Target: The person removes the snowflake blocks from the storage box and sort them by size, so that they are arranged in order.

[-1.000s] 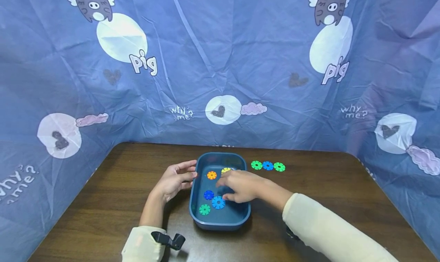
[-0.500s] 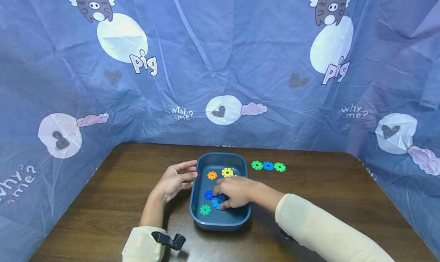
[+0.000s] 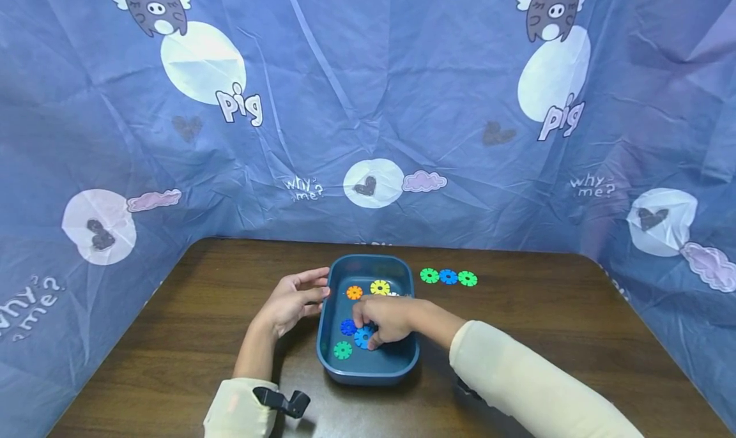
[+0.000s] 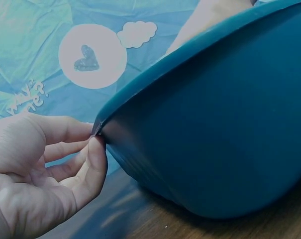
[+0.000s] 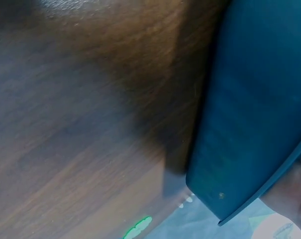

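Observation:
In the head view my right hand point(image 3: 386, 320) reaches into the blue plastic bin point(image 3: 368, 377) and pinches a light blue snowflake disc point(image 3: 362, 338) on its floor, thumb and fingertip at its edges. A dark blue disc point(image 3: 347, 327) lies beside it, a teal green disc point(image 3: 342, 350) nearer me. Farther back are an orange disc point(image 3: 354, 292), a yellow disc point(image 3: 379, 287) and a partly hidden white disc point(image 3: 393, 294). My left hand point(image 3: 293, 302) touches the bin's left rim from outside; the left wrist view shows its fingertips right at the rim point(image 4: 155, 69).
Right of the bin, two green discs point(image 3: 429, 276) and a blue disc point(image 3: 448, 277) form a row on the brown wooden table point(image 3: 535, 310). A blue printed cloth point(image 3: 368, 119) hangs behind the table and at both sides.
My right hand has moved left and toward me inside the bin, its fingers closing on the light blue disc. The yellow disc shows fully now. My left hand has stayed put.

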